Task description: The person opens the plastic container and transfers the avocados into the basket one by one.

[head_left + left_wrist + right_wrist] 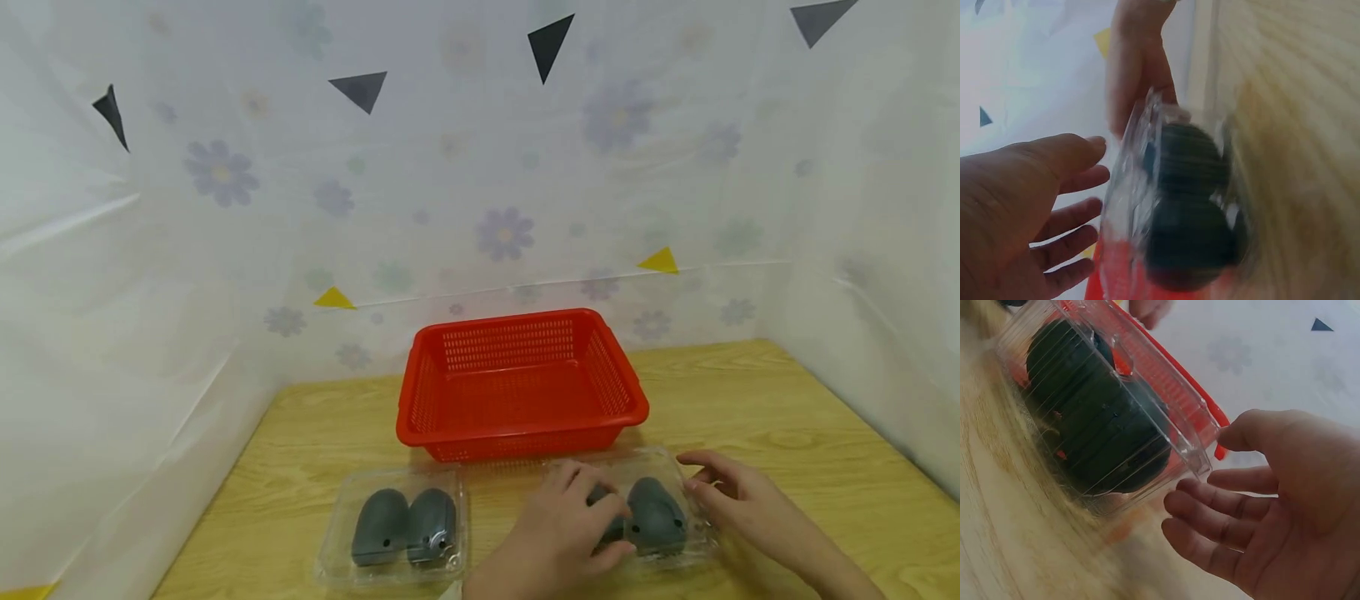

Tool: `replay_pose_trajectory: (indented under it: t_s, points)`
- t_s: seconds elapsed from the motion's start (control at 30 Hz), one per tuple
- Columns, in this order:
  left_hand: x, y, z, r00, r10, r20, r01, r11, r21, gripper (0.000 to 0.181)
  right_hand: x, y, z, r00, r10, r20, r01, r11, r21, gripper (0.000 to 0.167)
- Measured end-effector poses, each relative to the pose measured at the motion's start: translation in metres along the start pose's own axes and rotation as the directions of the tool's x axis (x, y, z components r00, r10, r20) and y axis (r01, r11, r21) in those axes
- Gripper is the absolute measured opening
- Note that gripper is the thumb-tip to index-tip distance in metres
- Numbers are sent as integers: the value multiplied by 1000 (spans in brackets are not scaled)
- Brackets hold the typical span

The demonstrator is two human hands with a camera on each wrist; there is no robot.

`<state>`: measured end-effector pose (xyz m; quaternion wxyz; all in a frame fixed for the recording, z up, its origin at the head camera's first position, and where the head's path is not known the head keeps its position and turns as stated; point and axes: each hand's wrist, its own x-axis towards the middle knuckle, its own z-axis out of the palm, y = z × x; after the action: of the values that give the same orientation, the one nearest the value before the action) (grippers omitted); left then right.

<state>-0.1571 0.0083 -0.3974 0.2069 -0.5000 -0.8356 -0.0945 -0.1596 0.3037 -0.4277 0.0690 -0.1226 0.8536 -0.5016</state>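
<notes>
A clear plastic clamshell box (626, 468) lies in front of the basket, with two dark grey-green rounded things (656, 517) inside, each marked by small dark holes. My left hand (558, 521) is over the box's left part in the head view, fingers loosely spread, partly hiding one rounded thing. In the left wrist view a gap shows between that hand (1035, 212) and the box (1125, 219). At the box's right edge is my right hand (757, 508). Its thumb and relaxed fingers (1210, 525) are close to the corner; contact is hard to tell.
Farther left lies a second clear box (337, 517) with two similar rounded things (382, 525). Behind both boxes stands a red slotted plastic basket (521, 437) on the wood-grain table (322, 417). Whitish flowered sheeting (450, 167) encloses the back and sides.
</notes>
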Motion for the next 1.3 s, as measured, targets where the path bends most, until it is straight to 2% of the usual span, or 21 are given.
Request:
replay_pose_trajectory:
  t_s: [0.07, 0.1, 0.17, 0.23, 0.3, 0.4, 0.47, 0.53, 0.6, 0.67, 0.73, 0.77, 0.83, 1.0, 1.1, 1.23, 1.3]
  points:
    - [1, 5, 5, 1000, 28, 14, -28, 999, -30, 19, -2, 8, -3, 997, 24, 71, -34, 990, 140, 42]
    - [1, 7, 8, 999, 41, 12, -40, 998, -37, 18, -3, 12, -4, 994, 24, 109, -47, 975, 217, 39]
    - [3, 12, 12, 998, 57, 7, -57, 998, -31, 17, -5, 21, -6, 983, 23, 185, -90, 928, 363, 34]
    - [4, 15, 15, 998, 60, -2, -60, 998, 9, 16, -6, 28, -6, 967, 18, 256, -143, 866, 478, 31]
    - [5, 18, 17, 998, 60, 1, -60, 998, 24, 13, -7, 33, -5, 955, -11, 296, -160, 822, 547, 30]
    - [6, 21, 19, 998, 63, -3, -63, 998, 25, 9, -9, 37, -5, 939, -6, 345, -215, 772, 599, 24]
    - [7, 23, 20, 998, 63, -26, -62, 998, 28, 8, -10, 38, -6, 924, -10, 382, -253, 734, 630, 20]
    - [8, 24, 21, 997, 61, -55, -58, 997, 53, 8, -11, 39, -8, 897, -24, 441, -307, 684, 662, 18]
    - [9, 25, 21, 996, 58, -73, -52, 996, 75, 7, -13, 42, -10, 860, -59, 506, -360, 632, 686, 22]
    - [10, 26, 21, 994, 56, -89, -47, 995, 92, 6, -14, 44, -12, 819, -105, 563, -400, 600, 693, 27]
    - [13, 28, 21, 994, 52, -91, -42, 993, 108, 6, -15, 46, -12, 788, -160, 595, -407, 590, 698, 34]
    - [14, 29, 21, 995, 50, -90, -40, 993, 115, 6, -16, 47, -13, 779, -175, 602, -406, 592, 697, 37]
    - [17, 32, 21, 998, 39, -58, -31, 991, 130, 5, -17, 46, -11, 777, -180, 603, -392, 611, 688, 37]
    - [22, 39, 21, 999, -4, 37, -2, 990, 140, 4, -19, 44, -7, 789, -160, 594, -369, 650, 665, 30]
    - [24, 42, 20, 998, -24, 63, 16, 992, 126, 7, -20, 42, -7, 780, -166, 604, -376, 647, 664, 30]
    - [27, 47, 19, 994, -47, 103, 34, 992, 125, 19, -22, 40, -8, 770, -159, 618, -389, 651, 652, 31]
    - [27, 49, 20, 995, -49, 92, 35, 989, 144, 24, -23, 40, -9, 764, -143, 629, -400, 660, 636, 31]
